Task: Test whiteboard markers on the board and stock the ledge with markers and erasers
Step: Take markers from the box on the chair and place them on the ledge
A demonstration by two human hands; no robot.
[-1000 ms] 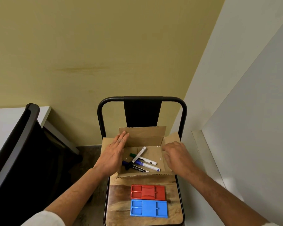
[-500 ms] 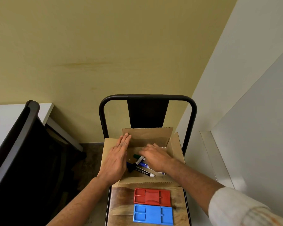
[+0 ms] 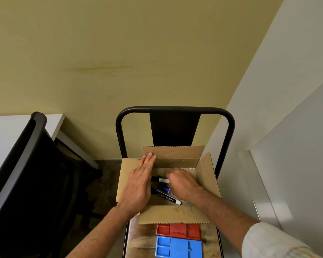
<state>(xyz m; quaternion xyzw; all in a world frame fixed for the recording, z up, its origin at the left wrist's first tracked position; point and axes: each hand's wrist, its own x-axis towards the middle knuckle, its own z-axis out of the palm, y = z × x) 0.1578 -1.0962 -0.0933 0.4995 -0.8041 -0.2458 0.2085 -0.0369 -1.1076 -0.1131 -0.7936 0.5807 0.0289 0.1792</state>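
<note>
Gone from the right flap (image 3: 209, 175) into the box (image 3: 175, 214), my right hand (image 3: 183, 183) curls over the markers (image 3: 166, 197); if it holds one I cannot tell. Left hand (image 3: 138, 185) stays flat on the left flap (image 3: 127, 175)

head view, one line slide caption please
Left hand flat on a flap of the cardboard box on a chair, right hand inside among the markers, red eraser and blue eraser in front.

Markers (image 3: 166, 197) lie in the box (image 3: 209, 175), erasers (image 3: 178, 247) before it on the chair (image 3: 175, 127).
</note>
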